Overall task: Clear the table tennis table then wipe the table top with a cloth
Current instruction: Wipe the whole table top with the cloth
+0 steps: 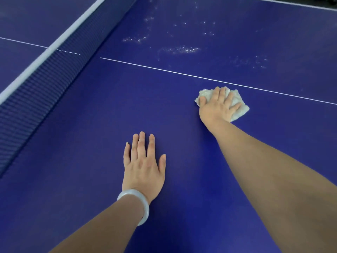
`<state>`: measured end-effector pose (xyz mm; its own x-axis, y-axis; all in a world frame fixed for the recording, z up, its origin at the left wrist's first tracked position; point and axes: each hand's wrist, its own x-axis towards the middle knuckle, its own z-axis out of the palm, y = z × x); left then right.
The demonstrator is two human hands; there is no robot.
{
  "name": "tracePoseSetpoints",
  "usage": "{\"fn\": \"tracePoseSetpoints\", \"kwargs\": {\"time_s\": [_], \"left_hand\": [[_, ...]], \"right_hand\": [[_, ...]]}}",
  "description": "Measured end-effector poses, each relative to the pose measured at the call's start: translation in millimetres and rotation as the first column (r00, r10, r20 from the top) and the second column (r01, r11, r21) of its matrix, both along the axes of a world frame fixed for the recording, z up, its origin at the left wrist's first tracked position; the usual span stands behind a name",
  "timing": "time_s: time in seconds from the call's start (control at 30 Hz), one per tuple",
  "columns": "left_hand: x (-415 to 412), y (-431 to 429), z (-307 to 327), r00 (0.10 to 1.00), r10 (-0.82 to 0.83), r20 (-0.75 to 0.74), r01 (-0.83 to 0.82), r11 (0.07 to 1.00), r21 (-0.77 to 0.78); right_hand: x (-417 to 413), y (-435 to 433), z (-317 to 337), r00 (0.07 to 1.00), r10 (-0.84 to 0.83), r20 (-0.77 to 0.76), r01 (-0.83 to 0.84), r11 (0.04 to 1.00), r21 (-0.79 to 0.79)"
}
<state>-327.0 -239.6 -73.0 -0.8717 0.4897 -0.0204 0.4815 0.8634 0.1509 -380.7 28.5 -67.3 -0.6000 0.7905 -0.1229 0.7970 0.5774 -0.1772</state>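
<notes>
The blue table tennis table top point(82, 143) fills the view. My right hand point(216, 106) presses flat, fingers spread, on a pale crumpled cloth point(237, 106) just below the white centre line point(182, 73). My left hand point(143, 165) rests flat on the bare blue surface nearer to me, fingers straight, with a pale bangle on the wrist. White dusty specks point(179, 50) lie scattered on the far half beyond the line.
The dark net point(36, 84) with its white top band runs diagonally along the left. The table's white edge line point(291, 3) shows at the far top right. No loose objects stand on the surface in view.
</notes>
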Motion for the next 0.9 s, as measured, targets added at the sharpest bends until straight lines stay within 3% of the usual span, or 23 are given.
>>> {"fn": "tracePoseSetpoints", "kwargs": {"time_s": [0.13, 0.2, 0.3, 0.37, 0.47, 0.57, 0.63, 0.7, 0.8, 0.9], "left_hand": [[-0.2, 0.1, -1.5, 1.000, 0.008, 0.000, -0.008, 1.000, -0.007], [-0.1, 0.2, -1.8, 1.000, 0.010, -0.001, -0.010, 1.000, -0.016], [0.4, 1.1, -2.1, 1.000, 0.005, 0.009, -0.005, 1.000, -0.018], [0.4, 0.7, -2.4, 1.000, 0.008, 0.011, -0.007, 1.000, -0.019], [0.5, 1.9, -1.3, 1.000, 0.013, 0.000, -0.013, 1.000, -0.007], [1.0, 2.2, -0.9, 1.000, 0.012, -0.014, -0.012, 1.000, -0.010], [0.7, 1.9, -1.0, 1.000, 0.011, -0.014, -0.012, 1.000, -0.014], [0.6, 1.5, -1.6, 1.000, 0.014, -0.015, -0.015, 1.000, -0.019], [0.1, 2.1, -2.7, 1.000, 0.008, -0.008, -0.009, 1.000, -0.018], [0.4, 1.0, -0.7, 1.000, 0.006, -0.014, -0.006, 1.000, -0.014]], "right_hand": [[-5.3, -17.7, -4.6, 0.899, 0.436, 0.029, -0.437, 0.895, 0.085], [5.5, 0.6, -3.9, 0.897, 0.440, 0.042, -0.442, 0.889, 0.119], [-3.8, 27.3, -1.5, 0.982, 0.176, 0.066, -0.181, 0.980, 0.088], [-30.2, 25.1, 1.2, 0.991, 0.114, 0.066, -0.117, 0.992, 0.055], [-73.4, 3.0, 4.8, 0.954, 0.296, 0.057, -0.297, 0.955, 0.009], [-88.3, -17.6, 7.3, 0.824, 0.561, 0.077, -0.563, 0.826, 0.013], [-73.7, -10.7, 7.6, 0.772, 0.632, 0.073, -0.635, 0.772, 0.021], [-49.3, 14.2, 6.0, 0.817, 0.571, 0.078, -0.575, 0.816, 0.055], [-12.4, 42.6, 5.2, 0.967, 0.225, 0.117, -0.233, 0.970, 0.062], [4.7, 9.6, 3.3, 0.989, 0.089, 0.116, -0.096, 0.994, 0.058]]}}
